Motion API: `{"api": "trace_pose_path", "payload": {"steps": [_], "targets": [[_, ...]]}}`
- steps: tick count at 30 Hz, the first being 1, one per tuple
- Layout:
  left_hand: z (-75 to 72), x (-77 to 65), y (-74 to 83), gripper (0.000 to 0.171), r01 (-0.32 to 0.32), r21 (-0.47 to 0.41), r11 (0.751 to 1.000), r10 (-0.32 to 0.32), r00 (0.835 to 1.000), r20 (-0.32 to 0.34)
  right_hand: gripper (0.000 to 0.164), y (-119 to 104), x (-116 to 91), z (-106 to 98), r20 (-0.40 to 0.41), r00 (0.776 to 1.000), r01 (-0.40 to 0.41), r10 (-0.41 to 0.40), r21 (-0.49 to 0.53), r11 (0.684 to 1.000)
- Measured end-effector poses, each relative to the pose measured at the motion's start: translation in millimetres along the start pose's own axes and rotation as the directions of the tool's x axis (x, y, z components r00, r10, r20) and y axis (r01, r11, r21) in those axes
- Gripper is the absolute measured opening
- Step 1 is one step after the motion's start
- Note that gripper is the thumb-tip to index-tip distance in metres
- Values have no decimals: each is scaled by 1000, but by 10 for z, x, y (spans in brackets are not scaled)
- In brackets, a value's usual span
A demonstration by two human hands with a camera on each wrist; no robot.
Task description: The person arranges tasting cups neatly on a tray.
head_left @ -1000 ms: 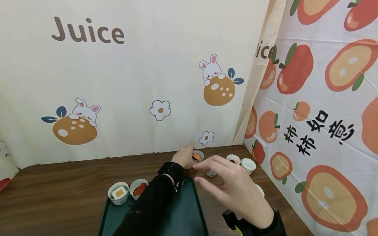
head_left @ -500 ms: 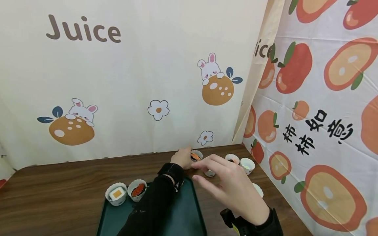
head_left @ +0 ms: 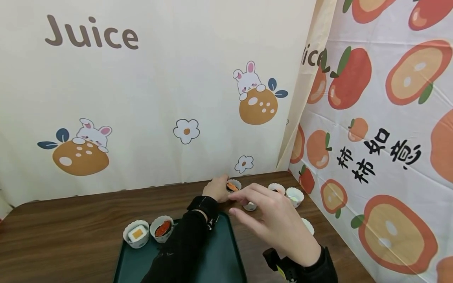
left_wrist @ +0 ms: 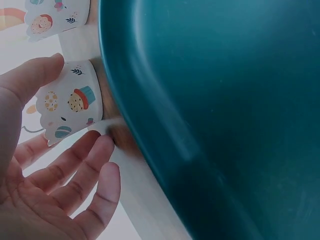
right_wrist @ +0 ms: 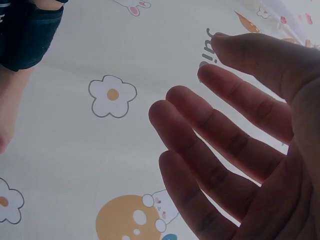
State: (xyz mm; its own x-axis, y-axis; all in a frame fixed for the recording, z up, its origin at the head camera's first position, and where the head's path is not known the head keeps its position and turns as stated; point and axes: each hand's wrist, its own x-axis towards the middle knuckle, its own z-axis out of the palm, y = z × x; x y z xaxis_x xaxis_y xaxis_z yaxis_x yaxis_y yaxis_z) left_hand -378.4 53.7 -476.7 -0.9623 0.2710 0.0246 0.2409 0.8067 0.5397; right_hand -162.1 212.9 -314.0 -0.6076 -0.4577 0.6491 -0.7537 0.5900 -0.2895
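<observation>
Fingers of the left hand [head_left: 218,190] curl round a sushi cup [head_left: 233,185] on the counter [head_left: 70,220]; the right hand [head_left: 274,218] hovers spread, holding nothing.

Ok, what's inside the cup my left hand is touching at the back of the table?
The cup holds an orange-topped piece with a dark wrap, seemingly sushi. The left hand covers the cup's left side, so the rest of its inside is hidden.

Right hand [head_left: 279,224] hides a cup [head_left: 308,225] behind it; tray [head_left: 226,259] cut off at bottom edge.
</observation>
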Motion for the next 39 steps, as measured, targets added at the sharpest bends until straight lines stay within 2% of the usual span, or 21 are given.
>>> {"api": "trace_pose_path", "payload": {"steps": [3, 6, 7, 18, 22, 26, 34, 39], "targets": [[-40, -39, 33, 67, -14, 2, 1000, 14, 1000, -6, 23, 14, 8, 2, -6, 1000, -4, 4, -16, 1000], [-207, -228, 219, 61, 2, -5, 1000, -2, 1000, -6, 22, 39, 12, 10, -10, 1000, -12, 12, -30, 999], [-211, -240, 224, 61, -3, -2, 1000, 3, 1000, -11, 22, 48, 13, 12, -10, 1000, -15, 15, -37, 999], [-231, -255, 253, 66, 6, -7, 1000, -6, 1000, 28, 20, 77, -5, 37, -3, 999, -47, 47, -70, 996], [-217, -240, 221, 65, -19, 20, 1000, 18, 1000, 18, 21, 86, 1, 46, -1, 999, -44, 44, -58, 997], [-236, -251, 241, 64, -9, 4, 1000, 9, 1000, 27, 22, 99, -1, 54, -1, 999, -37, 37, -58, 998], [-256, -233, 189, 54, -80, 0, 997, 80, 997, 7, 23, 116, 4, 57, -6, 999, -39, 38, -68, 997], [-302, -285, 182, 49, -92, -15, 996, 92, 996, 9, 23, 110, -6, 72, -14, 999, -51, 50, -121, 991]]}}
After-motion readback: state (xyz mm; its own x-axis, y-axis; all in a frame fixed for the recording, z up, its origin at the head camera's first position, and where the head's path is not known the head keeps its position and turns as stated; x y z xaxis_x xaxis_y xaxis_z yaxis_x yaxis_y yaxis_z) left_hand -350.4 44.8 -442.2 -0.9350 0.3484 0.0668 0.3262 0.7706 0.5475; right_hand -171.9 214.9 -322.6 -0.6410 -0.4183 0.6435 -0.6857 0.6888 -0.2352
